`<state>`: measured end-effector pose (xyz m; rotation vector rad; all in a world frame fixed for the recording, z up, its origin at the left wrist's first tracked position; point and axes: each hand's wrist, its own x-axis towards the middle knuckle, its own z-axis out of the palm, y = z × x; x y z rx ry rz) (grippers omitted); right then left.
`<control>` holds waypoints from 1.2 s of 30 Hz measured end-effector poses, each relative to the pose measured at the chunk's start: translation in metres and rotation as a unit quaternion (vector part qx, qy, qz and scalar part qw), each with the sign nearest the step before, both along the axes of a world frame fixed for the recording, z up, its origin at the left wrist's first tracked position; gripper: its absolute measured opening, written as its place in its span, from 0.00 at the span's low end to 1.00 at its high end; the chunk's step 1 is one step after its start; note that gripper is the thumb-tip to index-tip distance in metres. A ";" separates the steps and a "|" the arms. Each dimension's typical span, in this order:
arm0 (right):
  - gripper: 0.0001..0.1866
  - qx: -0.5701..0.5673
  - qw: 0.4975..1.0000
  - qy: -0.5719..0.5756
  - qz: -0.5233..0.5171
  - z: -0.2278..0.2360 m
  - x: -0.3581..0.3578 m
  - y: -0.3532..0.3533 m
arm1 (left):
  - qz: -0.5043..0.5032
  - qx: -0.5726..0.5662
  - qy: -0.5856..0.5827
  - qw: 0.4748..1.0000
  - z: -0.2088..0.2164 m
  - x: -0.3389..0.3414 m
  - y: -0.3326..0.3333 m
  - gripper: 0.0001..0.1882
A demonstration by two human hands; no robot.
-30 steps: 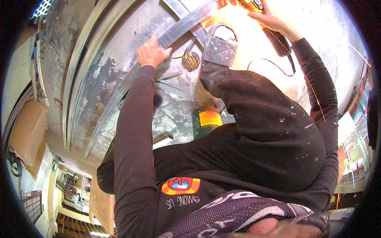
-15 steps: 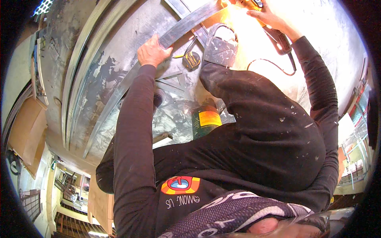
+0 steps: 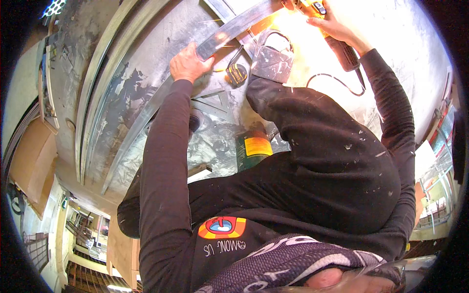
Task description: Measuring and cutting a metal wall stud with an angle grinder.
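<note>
My left hand is wrapped round a long grey metal tube, which slants from the lower left up to the top of the view. At the tube's upper end, my right hand grips a yellow and black angle grinder. Bright orange sparks and glare spread below the grinder's head, hiding where its disc meets the metal. Another metal bar crosses under the tube. My shoe stands close by the sparks. A black and yellow tape measure lies beside the tube, right of my left hand.
A metal set square rests on the stained floor near my left forearm. Close to my leg stands a dark green can with a yellow label. Long metal bars lie along the left. The grinder's cord curls on the floor at right.
The grinder and my right hand have shifted slightly right and down. The sparks' glow has moved a little with them, and light flecks show along the tube. My left hand stays nearly in place.
</note>
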<state>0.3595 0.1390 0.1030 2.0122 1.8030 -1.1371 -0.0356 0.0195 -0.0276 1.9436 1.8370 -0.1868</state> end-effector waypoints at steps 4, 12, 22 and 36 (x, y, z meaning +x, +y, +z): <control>0.50 0.054 0.996 0.075 -0.005 -0.007 0.013 -0.005 | -0.009 0.018 -0.036 0.999 -0.004 -0.007 -0.001 0.35; 0.52 0.048 0.991 0.108 -0.066 0.005 0.025 -0.016 | 0.040 -0.038 -0.159 0.986 0.009 -0.005 0.000 0.27; 0.53 0.037 0.988 0.120 -0.086 -0.006 0.045 -0.039 | -0.038 0.108 -0.124 0.986 0.004 0.002 -0.004 0.21; 0.51 0.066 0.995 0.076 -0.010 -0.022 0.052 -0.061 | -0.043 -0.025 -0.148 0.988 0.016 0.002 0.007 0.23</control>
